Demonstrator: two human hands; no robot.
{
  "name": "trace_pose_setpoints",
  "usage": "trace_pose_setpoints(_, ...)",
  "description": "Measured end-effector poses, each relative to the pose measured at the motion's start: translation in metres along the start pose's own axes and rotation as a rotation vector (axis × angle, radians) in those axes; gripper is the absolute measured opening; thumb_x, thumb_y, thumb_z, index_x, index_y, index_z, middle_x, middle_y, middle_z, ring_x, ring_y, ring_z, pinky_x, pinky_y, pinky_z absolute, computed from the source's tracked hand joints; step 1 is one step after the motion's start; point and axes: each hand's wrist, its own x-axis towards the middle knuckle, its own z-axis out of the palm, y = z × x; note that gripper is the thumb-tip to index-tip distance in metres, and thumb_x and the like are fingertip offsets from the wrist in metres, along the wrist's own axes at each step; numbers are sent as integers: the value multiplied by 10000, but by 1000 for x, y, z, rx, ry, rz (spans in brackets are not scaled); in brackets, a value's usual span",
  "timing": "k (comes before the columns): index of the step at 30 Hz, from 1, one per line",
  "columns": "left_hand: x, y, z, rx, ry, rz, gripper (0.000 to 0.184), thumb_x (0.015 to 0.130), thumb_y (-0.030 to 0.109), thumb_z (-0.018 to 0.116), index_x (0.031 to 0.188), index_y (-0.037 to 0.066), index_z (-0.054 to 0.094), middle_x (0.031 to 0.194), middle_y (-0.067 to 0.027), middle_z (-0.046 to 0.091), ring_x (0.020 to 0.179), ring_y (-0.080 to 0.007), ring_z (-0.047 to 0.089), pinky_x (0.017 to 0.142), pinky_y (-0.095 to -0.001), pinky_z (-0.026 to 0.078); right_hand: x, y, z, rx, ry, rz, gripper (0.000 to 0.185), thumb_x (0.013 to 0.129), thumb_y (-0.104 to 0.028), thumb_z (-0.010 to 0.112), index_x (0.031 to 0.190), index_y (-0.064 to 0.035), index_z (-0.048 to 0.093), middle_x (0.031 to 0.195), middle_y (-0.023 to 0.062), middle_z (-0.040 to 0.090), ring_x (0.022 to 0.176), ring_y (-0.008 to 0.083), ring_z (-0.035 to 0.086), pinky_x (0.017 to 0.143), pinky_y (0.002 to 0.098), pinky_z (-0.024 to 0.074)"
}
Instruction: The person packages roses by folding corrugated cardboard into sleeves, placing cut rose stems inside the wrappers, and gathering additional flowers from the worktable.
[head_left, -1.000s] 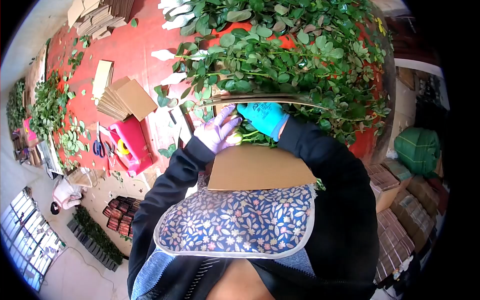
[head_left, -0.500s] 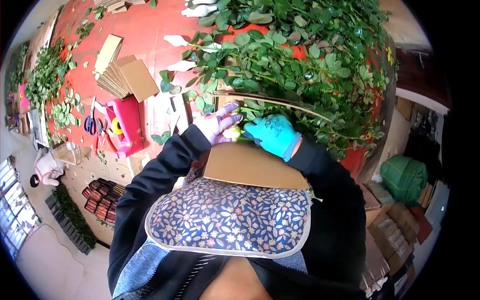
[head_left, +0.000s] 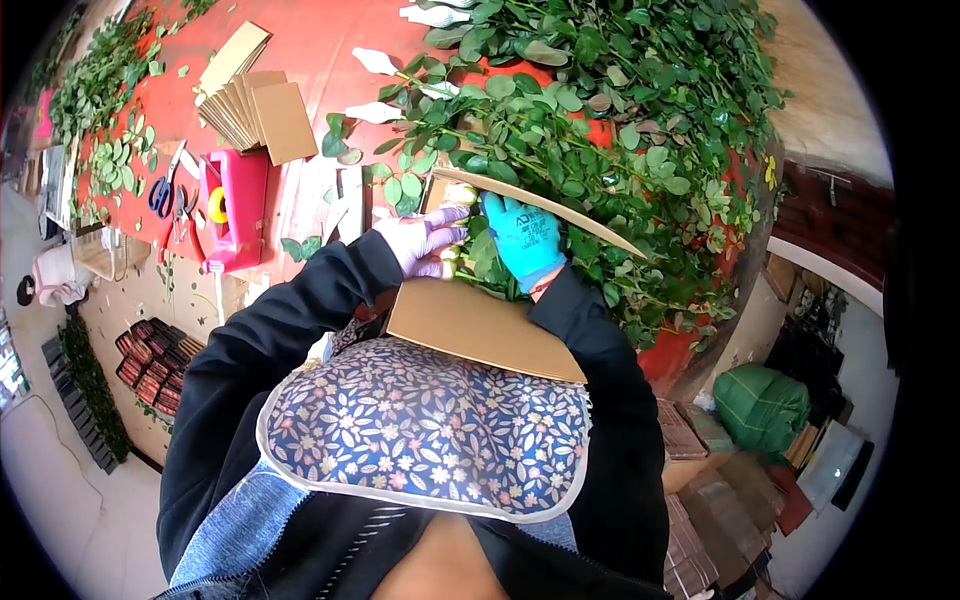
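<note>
My left hand [head_left: 425, 241], in a lavender glove, lies with fingers stretched and spread against pale rose heads. One rose bud [head_left: 460, 193] shows above its fingertips and another rose bud [head_left: 448, 264] below them. My right hand [head_left: 525, 238], in a blue glove, is closed around the upper bud's stem just behind its head; its fingertips are partly hidden. Both hands are between two raised flaps of a cardboard wrap: the near flap [head_left: 485, 330] leans against my floral apron [head_left: 430, 430], and the far flap [head_left: 560, 208] stands behind the right hand. Leafy stems lie between them.
Leafy rose stems [head_left: 620, 130] cover the right of the red table [head_left: 310, 60], several with white-netted heads [head_left: 375, 112]. At left are a pink container [head_left: 240, 225], scissors [head_left: 165, 190], red-handled cutters [head_left: 185, 225] and stacked cardboard pieces [head_left: 285, 120].
My right hand has moved up toward the far cardboard flap, with a bud now at its fingertips. My left fingers have spread from a curled pose. The camera view has shifted.
</note>
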Motion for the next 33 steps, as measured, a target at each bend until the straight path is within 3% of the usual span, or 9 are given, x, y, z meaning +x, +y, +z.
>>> trace_pose_setpoints(9, 7, -11, -1, -28, -64, 12, 650, 797, 261, 762, 1363, 96, 489, 1516, -174, 356, 1187, -381, 569, 921, -428, 522, 3, 2, 25, -76, 23, -62, 233, 838, -126, 550, 1068, -99, 573, 736, 83, 584, 581, 241, 635, 429, 416, 486)
trace_pose_setpoints(11, 6, -14, 0, -3, -50, 31, 659, 785, 259, 773, 1359, 99, 489, 1509, -171, 362, 1197, -391, 558, 923, -428, 521, 2, -1, 26, -77, -130, -10, 310, 797, -165, 604, 1103, -123, 581, 865, 110, 623, 705, 307, 652, 577, 454, 529)
trace_pose_setpoints(14, 6, -10, -1, 65, -45, 30, 685, 760, 252, 793, 1354, 105, 485, 1509, -158, 358, 1179, -377, 573, 912, -441, 527, 3, -4, 21, -70, -160, 23, 316, 800, -169, 602, 1112, -119, 578, 874, 107, 623, 707, 304, 654, 581, 457, 533)
trace_pose_setpoints(17, 6, 2, -10, 296, -19, 10, 602, 761, 237, 752, 1315, 151, 533, 1556, -74, 301, 960, -265, 657, 728, -374, 566, 3, 0, 22, -91, -27, -34, 351, 834, -122, 543, 1183, -89, 561, 810, 122, 606, 574, 255, 637, 436, 416, 487)
trace_pose_setpoints(19, 11, 9, -17, 295, -68, -21, 596, 753, 287, 760, 1291, 153, 540, 1572, -82, 275, 973, -277, 665, 711, -390, 571, 2, -2, 25, -70, -127, 2, 377, 845, -132, 532, 1216, -63, 541, 834, 129, 622, 591, 256, 640, 484, 419, 503)
trace_pose_setpoints(23, 18, -2, -11, 324, -16, 60, 580, 724, 348, 785, 1219, 134, 574, 1577, -107, 259, 978, -302, 680, 782, -413, 576, -4, 8, 19, 100, -78, -93, 339, 885, -151, 486, 1185, -7, 549, 915, 133, 653, 703, 276, 654, 614, 418, 507)
trace_pose_setpoints(26, 17, -4, -5, 358, -56, 15, 619, 706, 367, 809, 1230, 124, 588, 1573, -132, 262, 988, -306, 679, 817, -400, 573, -12, 8, -12, 168, 78, -85, 333, 887, -153, 486, 1173, -7, 575, 864, 129, 655, 667, 281, 649, 570, 434, 496)
trace_pose_setpoints(29, 21, -1, -6, 343, -190, -153, 671, 720, 395, 810, 1288, 135, 568, 1582, -137, 248, 1043, -352, 660, 867, -419, 560, -14, 3, -28, 252, -200, 3, 331, 903, -185, 487, 1164, -17, 602, 885, 122, 681, 698, 278, 672, 587, 451, 510)
trace_pose_setpoints(33, 27, -5, -4, 311, -181, -125, 678, 678, 360, 846, 1238, 87, 578, 1524, -229, 310, 1069, -406, 633, 903, -438, 543, -11, 12, -2, 240, -216, 68, 307, 902, -186, 490, 1132, -23, 610, 886, 117, 688, 735, 281, 684, 609, 445, 518)
